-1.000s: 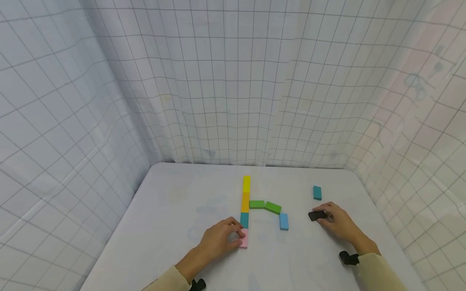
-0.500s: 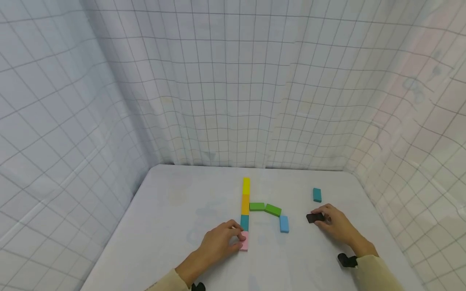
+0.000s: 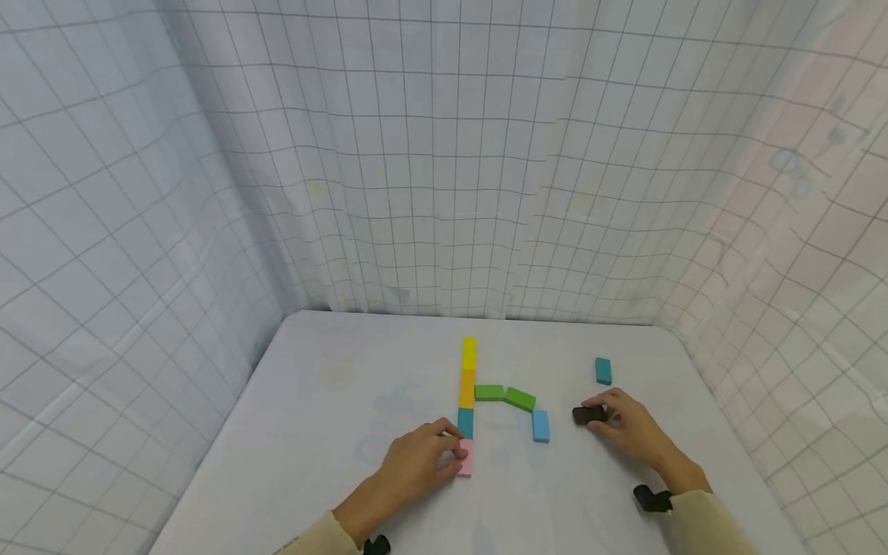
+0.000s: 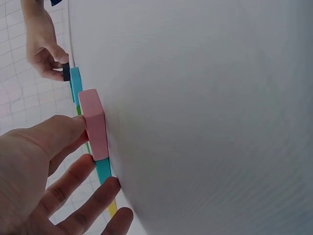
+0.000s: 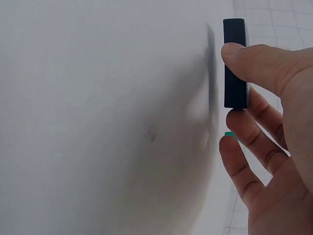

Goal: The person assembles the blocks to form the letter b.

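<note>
My left hand [image 3: 419, 461] pinches the pink block [image 3: 467, 458] at the near end of a column of blocks. In the left wrist view, the thumb lies on the side of the pink block [image 4: 94, 125], and the other fingers spread beside the teal block [image 4: 103, 170]. My right hand [image 3: 634, 430] holds a black block [image 3: 588, 415] between thumb and fingers. The right wrist view shows a gap between the black block [image 5: 235, 88] and its shadow on the table. Left of it lies a light blue block [image 3: 540, 426] on the table.
Beyond the pink block, the column runs through teal [image 3: 465, 423], orange [image 3: 468, 388] and yellow [image 3: 469, 353]. Two green blocks [image 3: 489, 393] branch right toward the light blue one. A loose teal block [image 3: 603, 371] lies behind my right hand. Gridded white curtains [image 3: 430, 193] enclose the white table [image 3: 333, 385].
My right hand has moved left with the black block, closer to the light blue block, and the block has turned slightly. My left hand has stayed at the pink block.
</note>
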The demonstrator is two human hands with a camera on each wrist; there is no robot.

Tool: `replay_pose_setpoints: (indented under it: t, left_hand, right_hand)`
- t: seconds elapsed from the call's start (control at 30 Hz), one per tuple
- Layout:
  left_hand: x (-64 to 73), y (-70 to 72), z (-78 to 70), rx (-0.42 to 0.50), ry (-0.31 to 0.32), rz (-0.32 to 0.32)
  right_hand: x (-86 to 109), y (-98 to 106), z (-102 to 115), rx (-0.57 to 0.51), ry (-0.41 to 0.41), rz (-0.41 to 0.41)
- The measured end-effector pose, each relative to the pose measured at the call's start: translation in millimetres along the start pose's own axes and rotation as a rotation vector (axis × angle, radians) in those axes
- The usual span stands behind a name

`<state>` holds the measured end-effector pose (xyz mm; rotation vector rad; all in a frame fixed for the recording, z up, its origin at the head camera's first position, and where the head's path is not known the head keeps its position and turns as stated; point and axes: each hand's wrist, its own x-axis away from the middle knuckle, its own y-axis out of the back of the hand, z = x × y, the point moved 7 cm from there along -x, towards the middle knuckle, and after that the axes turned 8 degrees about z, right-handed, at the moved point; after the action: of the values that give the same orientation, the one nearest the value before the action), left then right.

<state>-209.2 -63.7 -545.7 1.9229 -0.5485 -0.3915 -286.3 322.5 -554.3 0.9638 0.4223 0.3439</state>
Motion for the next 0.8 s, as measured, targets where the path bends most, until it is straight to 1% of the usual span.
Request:
replay_pose_setpoints:
  t: [0.27,0.5,0.63,0.73,0.8]
  left_hand:
    - [0.5,-1.5,2.3,0.004,0.000,-0.024]
    - [-2.7,-1.2,2.3,0.009,0.003,-0.011]
    - [-2.4,-1.9,4.8,0.005,0.012,-0.008]
    - [-2.1,-2.8,4.7,0.004,0.003,-0.020]
    - [-2.1,-3.6,3.1,0.008,-0.009,-0.031]
  right_hand:
    - [-4.8,-4.9,14.7,0.009,-0.012,0.031]
    - [-9.6,-5.3,31.4,0.019,0.096,-0.005]
    - [-14.1,-9.3,38.0,0.010,0.073,0.025]
    - [-14.0,-12.3,43.3,0.001,0.056,0.044]
    - [-12.9,-12.4,47.6,0.002,0.061,0.042]
